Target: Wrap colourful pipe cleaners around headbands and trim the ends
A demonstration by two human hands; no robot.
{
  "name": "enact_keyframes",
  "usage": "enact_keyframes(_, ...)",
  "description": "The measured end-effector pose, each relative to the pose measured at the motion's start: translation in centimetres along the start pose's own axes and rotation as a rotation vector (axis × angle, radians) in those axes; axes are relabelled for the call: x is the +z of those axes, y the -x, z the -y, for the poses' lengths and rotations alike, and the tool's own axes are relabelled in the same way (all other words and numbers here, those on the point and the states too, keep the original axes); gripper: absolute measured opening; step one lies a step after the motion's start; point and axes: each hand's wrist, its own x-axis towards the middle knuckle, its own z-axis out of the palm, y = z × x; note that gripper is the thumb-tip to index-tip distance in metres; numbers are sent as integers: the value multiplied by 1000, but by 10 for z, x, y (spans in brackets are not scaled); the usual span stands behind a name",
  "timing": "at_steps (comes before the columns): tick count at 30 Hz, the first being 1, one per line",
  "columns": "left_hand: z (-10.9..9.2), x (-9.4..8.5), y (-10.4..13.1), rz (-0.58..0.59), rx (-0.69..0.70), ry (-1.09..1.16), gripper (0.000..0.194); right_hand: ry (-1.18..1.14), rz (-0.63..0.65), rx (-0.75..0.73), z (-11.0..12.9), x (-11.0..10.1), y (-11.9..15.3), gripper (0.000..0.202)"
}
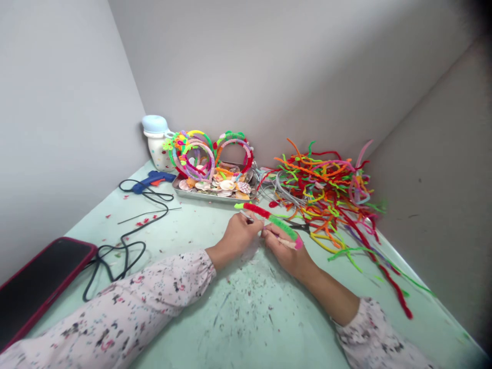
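Both hands wrap pipe cleaner on a headband, table centre.
Head view: left hand pinches a thin end; right hand grips the headband, covered red and green. Judged step: wrapping; next needs tight turns over the bare remainder.

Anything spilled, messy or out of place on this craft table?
Small scraps and specks litter the green table in front of both hands. The pipe cleaner pile sprawls loose, with strands trailing toward the table's right edge. Nothing looks broken.
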Motion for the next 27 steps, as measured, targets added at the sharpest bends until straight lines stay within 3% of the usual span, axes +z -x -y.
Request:
enact_keyframes(8, 0, 2, -2, -17, -36, 16, 12, -24, -14, 4, -2, 2, 0, 20)
enact_keyframes(14, -3, 1, 0, 47, -82, 94, 29, -164, -54, 113, -17, 4, -4, 21)
enact_keyframes(19, -4, 0, 1, 43, -31, 214, 19, -248, -87, 213, -16, 3, -8, 24)
enact_keyframes(27, 2, -4, -1, 116, 14, 284, 13, -306, -59, 229, -10, 1, -8, 24)
